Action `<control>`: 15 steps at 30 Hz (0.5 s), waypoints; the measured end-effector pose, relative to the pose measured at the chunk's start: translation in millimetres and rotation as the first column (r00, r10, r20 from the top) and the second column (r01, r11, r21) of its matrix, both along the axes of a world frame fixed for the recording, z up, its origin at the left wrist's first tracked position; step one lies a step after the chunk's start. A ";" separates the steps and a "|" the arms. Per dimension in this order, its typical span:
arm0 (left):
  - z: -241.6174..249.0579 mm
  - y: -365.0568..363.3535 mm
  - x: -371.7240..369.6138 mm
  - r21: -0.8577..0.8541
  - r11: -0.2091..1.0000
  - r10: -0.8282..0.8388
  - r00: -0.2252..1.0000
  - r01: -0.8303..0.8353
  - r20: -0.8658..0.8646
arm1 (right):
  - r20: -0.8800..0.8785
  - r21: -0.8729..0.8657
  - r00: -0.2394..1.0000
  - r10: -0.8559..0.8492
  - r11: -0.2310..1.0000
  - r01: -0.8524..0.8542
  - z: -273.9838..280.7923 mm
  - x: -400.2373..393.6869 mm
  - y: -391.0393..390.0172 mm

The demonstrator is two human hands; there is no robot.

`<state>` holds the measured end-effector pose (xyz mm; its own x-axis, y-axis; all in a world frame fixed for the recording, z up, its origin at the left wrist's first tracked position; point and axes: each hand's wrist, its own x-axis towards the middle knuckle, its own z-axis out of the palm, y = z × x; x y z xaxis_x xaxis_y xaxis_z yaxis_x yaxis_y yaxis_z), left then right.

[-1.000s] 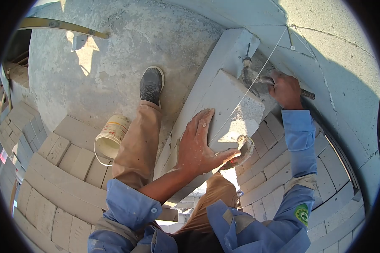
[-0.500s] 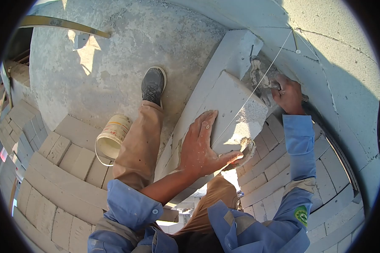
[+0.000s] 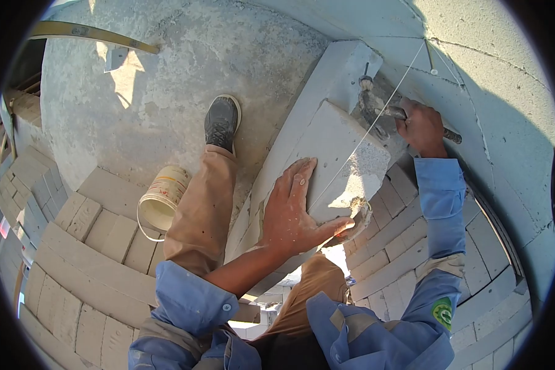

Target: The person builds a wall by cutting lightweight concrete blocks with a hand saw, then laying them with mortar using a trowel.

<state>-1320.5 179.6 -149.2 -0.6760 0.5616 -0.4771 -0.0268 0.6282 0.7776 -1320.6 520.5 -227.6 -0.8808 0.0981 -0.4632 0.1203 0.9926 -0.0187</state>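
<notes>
In my right hand (image 3: 422, 129) I grip a hammer (image 3: 371, 102) by its handle, fingers wrapped round it. Its dusty head is right beside a nail (image 3: 367, 69) that stands up at the end of the pale block wall (image 3: 334, 80). My left hand (image 3: 290, 213) lies on a light grey block (image 3: 345, 151), fingers stretched out and thumb apart toward the block's near edge. A taut white string (image 3: 388, 105) runs across the block and passes over the hammer in this view. Below the left thumb is a lump of mortar-like material (image 3: 359, 216).
A dirty white bucket (image 3: 160, 206) lies tilted beside my leg. Stacked blocks (image 3: 86, 271) fill the lower left, with more blocks (image 3: 401, 246) at right. A block wall (image 3: 493, 105) rises on the right. My shoe (image 3: 222, 120) stands on the concrete floor (image 3: 185, 80); a yellow bar (image 3: 92, 34) is at upper left.
The hammer has turned in my right hand, its head now nearer the nail and the handle's end showing past my fist. My left hand stays on the block.
</notes>
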 end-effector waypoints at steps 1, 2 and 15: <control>-0.3 0.1 0.0 -0.004 1.000 -0.004 1.000 0.004 -0.005 | -0.007 0.000 1.000 0.000 1.000 0.000 2.0 0.2 -1.1; -1.0 -0.1 -0.6 -0.011 1.000 -0.005 1.000 0.005 -0.009 | -0.063 -0.146 0.998 -0.023 0.989 0.013 5.3 3.1 -2.8; -2.6 -0.4 0.8 -0.013 1.000 -0.008 0.999 0.009 0.031 | -0.127 -0.372 0.986 -0.108 0.927 0.054 6.5 3.9 -0.3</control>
